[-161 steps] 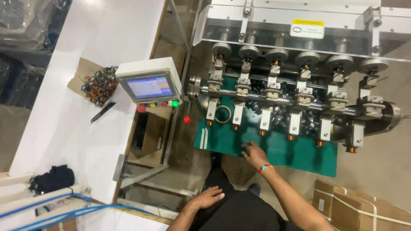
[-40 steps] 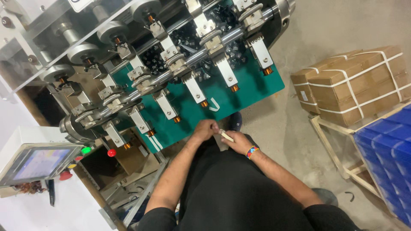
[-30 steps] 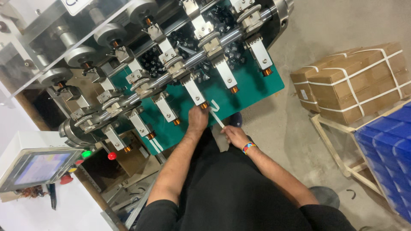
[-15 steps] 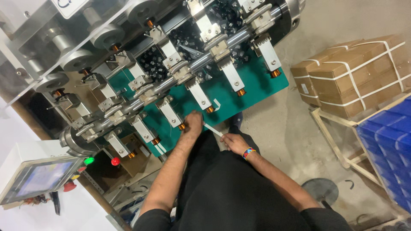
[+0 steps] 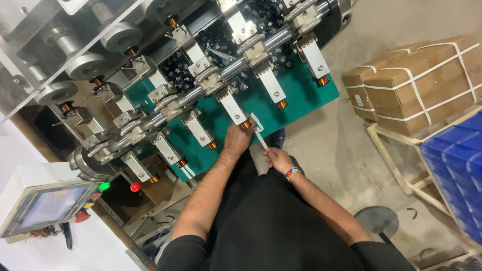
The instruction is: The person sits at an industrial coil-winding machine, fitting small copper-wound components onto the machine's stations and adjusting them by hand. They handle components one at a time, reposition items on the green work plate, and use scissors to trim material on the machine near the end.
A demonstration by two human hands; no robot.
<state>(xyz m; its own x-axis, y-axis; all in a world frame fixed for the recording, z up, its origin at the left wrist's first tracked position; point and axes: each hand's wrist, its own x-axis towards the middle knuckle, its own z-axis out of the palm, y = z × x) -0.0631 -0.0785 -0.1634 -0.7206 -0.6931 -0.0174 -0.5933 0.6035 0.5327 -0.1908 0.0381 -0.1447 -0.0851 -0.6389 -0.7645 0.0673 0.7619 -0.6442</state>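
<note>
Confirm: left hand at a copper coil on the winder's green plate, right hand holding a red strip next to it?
Not quite: the strip is white, not red, as the head view shows. The rest holds: left hand at a copper coil by the green plate, right hand holding the strip beside it.

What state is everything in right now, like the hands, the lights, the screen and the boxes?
Left hand: reaching to a copper coil on the machine.
Right hand: gripping a white strip.
Green light: lit.
Touchscreen: on.
Cardboard boxes: strapped shut.
</note>
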